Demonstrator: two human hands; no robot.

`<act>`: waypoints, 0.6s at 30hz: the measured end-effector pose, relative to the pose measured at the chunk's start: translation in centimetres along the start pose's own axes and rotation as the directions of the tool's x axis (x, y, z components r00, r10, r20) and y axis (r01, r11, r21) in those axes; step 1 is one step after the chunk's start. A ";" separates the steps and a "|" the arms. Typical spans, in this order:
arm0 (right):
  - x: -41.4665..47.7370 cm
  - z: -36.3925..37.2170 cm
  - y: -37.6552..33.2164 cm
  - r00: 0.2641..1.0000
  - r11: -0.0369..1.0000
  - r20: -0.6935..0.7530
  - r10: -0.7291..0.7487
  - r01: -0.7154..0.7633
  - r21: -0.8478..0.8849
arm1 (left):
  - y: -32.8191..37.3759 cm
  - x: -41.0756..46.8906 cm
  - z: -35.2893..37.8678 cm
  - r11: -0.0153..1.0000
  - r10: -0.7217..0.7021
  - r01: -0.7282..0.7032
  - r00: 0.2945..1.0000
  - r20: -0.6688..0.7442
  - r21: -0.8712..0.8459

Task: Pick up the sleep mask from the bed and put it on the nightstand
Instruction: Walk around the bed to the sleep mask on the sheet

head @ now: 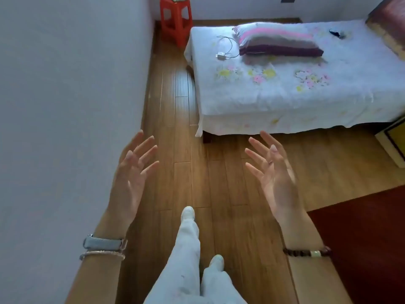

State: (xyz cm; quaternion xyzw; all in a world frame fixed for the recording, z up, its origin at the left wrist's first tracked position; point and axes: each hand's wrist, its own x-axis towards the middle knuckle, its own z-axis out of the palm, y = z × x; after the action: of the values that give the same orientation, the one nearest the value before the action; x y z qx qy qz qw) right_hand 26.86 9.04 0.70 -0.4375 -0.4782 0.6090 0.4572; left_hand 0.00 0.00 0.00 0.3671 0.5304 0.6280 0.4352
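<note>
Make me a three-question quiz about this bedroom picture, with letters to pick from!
1. Where is the sleep mask?
A. on the bed, past the pillow
B. on the floor
C. in a hand

2. What colour is the stool?
A. blue
B. red
C. green

3. How are the hands?
A. fists
B. holding a cable
C. open and empty

Answers: 1 A, the small dark thing lies on the sheet; 2 B, it is bright red plastic; 3 C, left hand and right hand show spread fingers.
</note>
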 end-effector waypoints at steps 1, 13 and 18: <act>0.9 1.0 -0.1 1.000 1.000 0.008 0.005 -0.005 -0.008 | 0.4 0.7 -0.4 1.000 0.001 -0.001 1.000 -0.016 0.004; 17.4 14.1 -0.7 0.987 0.999 0.162 0.018 -0.012 -0.036 | 2.1 16.1 -8.5 0.997 0.073 -0.077 0.986 -0.147 -0.020; 23.2 19.0 -1.0 0.984 0.999 0.180 -0.004 0.011 -0.039 | 2.7 22.6 -12.0 0.998 0.044 -0.050 0.980 -0.196 -0.024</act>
State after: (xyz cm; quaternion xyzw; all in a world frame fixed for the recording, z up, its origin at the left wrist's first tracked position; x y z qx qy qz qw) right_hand 3.95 28.35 2.44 -0.3878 -0.5312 0.6348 0.4056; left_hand -19.45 16.86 0.59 0.3098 0.5527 0.6787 0.3713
